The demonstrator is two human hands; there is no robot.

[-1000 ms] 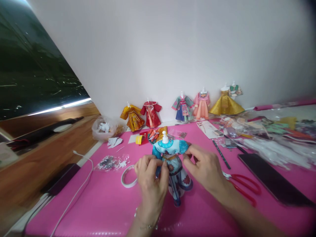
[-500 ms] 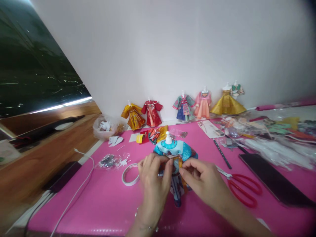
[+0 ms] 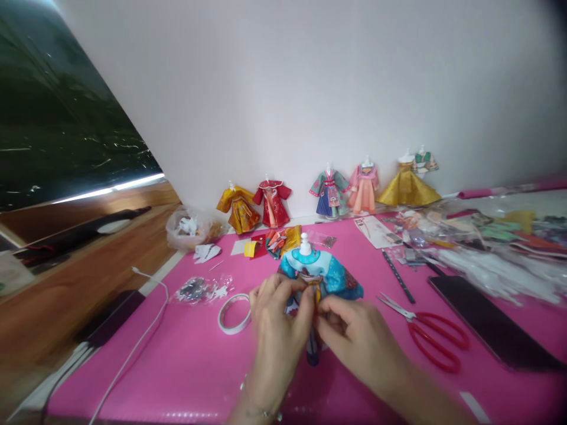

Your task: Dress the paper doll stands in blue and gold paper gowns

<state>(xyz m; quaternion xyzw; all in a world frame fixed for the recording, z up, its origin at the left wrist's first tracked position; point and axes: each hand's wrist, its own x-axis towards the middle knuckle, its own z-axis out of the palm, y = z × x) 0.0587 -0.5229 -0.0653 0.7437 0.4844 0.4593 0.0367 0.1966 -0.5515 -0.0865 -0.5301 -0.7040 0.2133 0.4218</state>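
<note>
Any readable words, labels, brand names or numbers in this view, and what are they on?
None can be read.
Printed sheet by the wall: markings too small and blurred.
Black strip beside the red scissors: any marks are illegible.
Blue paper dress, pinched by the left hand and right hand: pattern only, no text.

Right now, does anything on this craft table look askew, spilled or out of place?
Nothing looks damaged. Both hands, left hand and right hand, pinch the waist of the blue paper dress. The red scissors lie open on the pink mat, blades apart. Loose paper scraps clutter the right side.
</note>
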